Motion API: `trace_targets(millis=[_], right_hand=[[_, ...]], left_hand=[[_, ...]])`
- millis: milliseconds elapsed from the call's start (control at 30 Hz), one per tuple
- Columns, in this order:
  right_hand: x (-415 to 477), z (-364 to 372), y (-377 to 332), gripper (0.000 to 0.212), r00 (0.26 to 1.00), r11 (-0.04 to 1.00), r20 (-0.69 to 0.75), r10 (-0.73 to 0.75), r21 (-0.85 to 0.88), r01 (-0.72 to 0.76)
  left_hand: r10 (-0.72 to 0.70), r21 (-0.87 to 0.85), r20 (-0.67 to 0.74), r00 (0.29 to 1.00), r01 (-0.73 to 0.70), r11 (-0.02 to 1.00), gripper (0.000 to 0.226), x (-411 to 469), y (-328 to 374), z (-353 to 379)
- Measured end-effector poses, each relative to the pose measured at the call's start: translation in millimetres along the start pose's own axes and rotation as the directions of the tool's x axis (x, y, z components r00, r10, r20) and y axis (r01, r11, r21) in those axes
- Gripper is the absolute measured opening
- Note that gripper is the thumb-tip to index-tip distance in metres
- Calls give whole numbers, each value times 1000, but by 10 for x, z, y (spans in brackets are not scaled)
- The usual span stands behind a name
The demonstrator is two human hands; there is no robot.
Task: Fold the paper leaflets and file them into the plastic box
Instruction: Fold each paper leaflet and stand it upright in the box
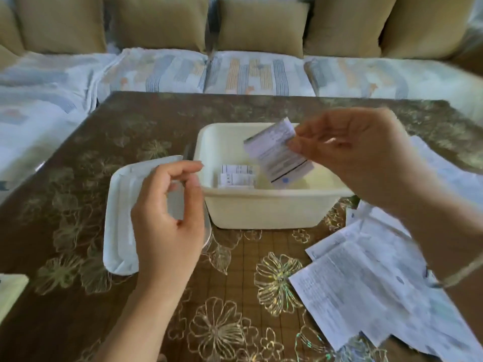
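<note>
The box [261, 210] is open on top, but the leaflet [278, 152] pinched by the right hand [347, 150] hangs over its mouth, and folded leaflets [236, 176] take up its near-left floor. The lid [120, 218] lies just left of the box and loose sheets [366, 291] cover the right, with bare table [235, 270] between them.

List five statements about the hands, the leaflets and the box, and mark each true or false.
1. The right hand pinches a folded leaflet above the plastic box. True.
2. The plastic box is empty. False: filed leaflets already lie inside.
3. The lid sits on the plastic box. False: it lies on the table, left of the box.
4. Unfolded leaflets lie on the table at the right. True.
5. The left hand grips a leaflet. False: it holds nothing, fingers loosely curled, above the lid.
</note>
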State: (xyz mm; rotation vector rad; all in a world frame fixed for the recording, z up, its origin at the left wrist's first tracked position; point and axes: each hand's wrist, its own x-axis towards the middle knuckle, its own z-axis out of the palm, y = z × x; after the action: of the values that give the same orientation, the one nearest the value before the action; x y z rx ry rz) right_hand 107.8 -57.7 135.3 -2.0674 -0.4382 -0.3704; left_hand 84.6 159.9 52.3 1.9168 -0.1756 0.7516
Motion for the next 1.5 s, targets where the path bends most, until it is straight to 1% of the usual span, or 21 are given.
trace_targets(millis=[67, 100, 167, 267, 333, 500, 733, 833, 933, 1100, 1200, 1267, 1333, 1400, 1500], right_hand=[[325, 54, 75, 5, 998, 987, 65, -17, -157, 27], [470, 122, 139, 2, 993, 968, 119, -13, -246, 43], [679, 283, 271, 4, 974, 913, 224, 20, -400, 74], [823, 493, 414, 6, 923, 850, 381, 55, -503, 157], [872, 584, 460, 7, 900, 814, 431, 65, -544, 202], [944, 710, 555, 8, 900, 770, 430, 75, -598, 222], [931, 819, 630, 9, 857, 764, 498, 132, -602, 232], [922, 891, 670, 6, 844, 777, 515, 151, -589, 220], [921, 957, 698, 4, 812, 796, 554, 183, -568, 209], [922, 1017, 716, 7, 778, 807, 593, 207, -554, 207], [920, 941, 675, 13, 787, 835, 578, 215, -527, 159], [908, 798, 604, 14, 826, 863, 525, 206, -495, 100], [835, 595, 497, 11, 871, 889, 455, 186, -455, 48], [701, 395, 400, 9, 923, 908, 351, 158, -419, 3], [295, 64, 271, 8, 983, 940, 122, 134, -329, -87]], left_hand=[[-22, 27, -32, 999, 23, 999, 27, 159, -87, 96], [-29, 42, -42, 999, 31, 999, 27, 233, -133, 147], [-26, 71, -49, 998, 30, 997, 25, 338, -222, 228], [-33, 78, -42, 999, 36, 996, 22, 405, -313, 315], [-34, 53, -34, 999, 36, 998, 25, 404, -354, 350], [-6, 16, -21, 1000, 7, 1000, 29, 345, -408, 367], [-23, -29, -31, 999, 22, 999, 29, 321, -440, 378], [-16, -24, -42, 999, 15, 1000, 30, 319, -441, 382], [-10, -25, -52, 999, 9, 1000, 31, 322, -438, 393], [-14, -28, -53, 998, 13, 1000, 32, 320, -429, 397], [-40, -7, -61, 997, 40, 999, 27, 316, -385, 371], [-36, 8, -77, 996, 37, 999, 24, 310, -331, 325], [-19, 15, -90, 996, 20, 1000, 23, 303, -257, 270], [9, 31, -107, 994, -6, 1000, 22, 286, -183, 222], [80, 56, -112, 990, -74, 996, 19, 133, 18, 194]])
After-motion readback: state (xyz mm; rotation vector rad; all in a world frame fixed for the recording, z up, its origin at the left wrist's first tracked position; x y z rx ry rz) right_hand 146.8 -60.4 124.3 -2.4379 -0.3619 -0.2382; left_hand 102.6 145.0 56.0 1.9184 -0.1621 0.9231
